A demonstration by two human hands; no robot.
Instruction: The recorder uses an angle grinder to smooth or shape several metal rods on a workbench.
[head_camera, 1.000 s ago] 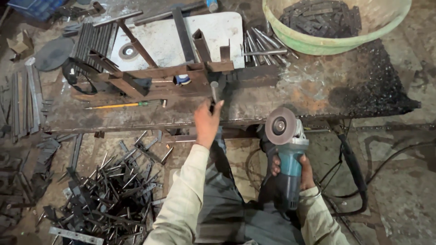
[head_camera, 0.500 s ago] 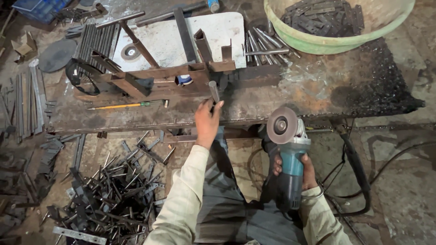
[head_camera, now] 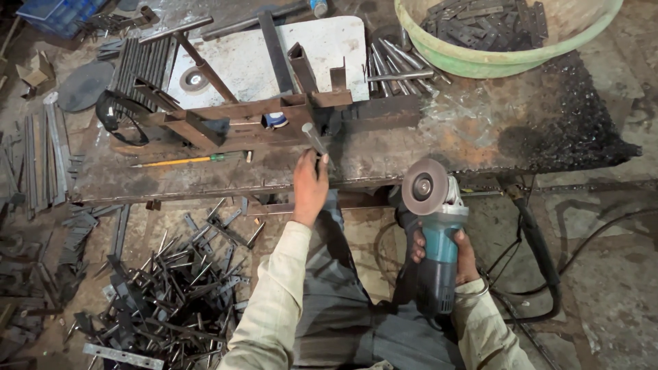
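My left hand is at the near edge of the rusty steel workbench and grips a short metal rod that points away from me toward a jig of rusty angle iron. My right hand holds a teal angle grinder below the bench edge, with its grinding disc facing up. The grinder and the rod are apart.
A green basin of dark metal pieces stands at the bench's far right. Steel rods, a white board and a yellow screwdriver lie on the bench. Scrap rods are heaped on the floor at left. A black cable runs at right.
My left hand has tilted the rod slightly and shifted a little to the right along the bench edge. The grinder has stayed in about the same place.
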